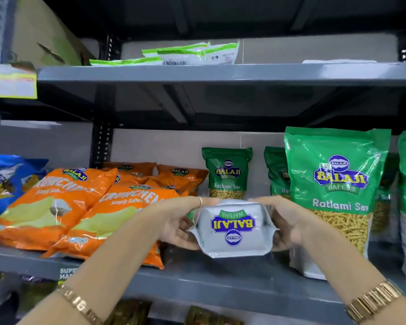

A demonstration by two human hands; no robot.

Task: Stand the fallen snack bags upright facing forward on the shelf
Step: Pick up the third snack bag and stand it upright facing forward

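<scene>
Silver base of the snack bag (233, 228) shows an upside-down logo.

Shop or stockroom interior: grey slotted-steel shelving (220, 73) carried multiple identical branded snack bags (333, 184), and a price label (14, 84) hung at its edge.

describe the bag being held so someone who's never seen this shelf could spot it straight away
On the middle grey shelf, between the orange crisp bags and the tall green Ratlami Sev pouch, the left hand and right hand hold one bag. Unlike its neighbours, it shows a silver-white base with an upside-down Balaji Wafers logo.
</scene>
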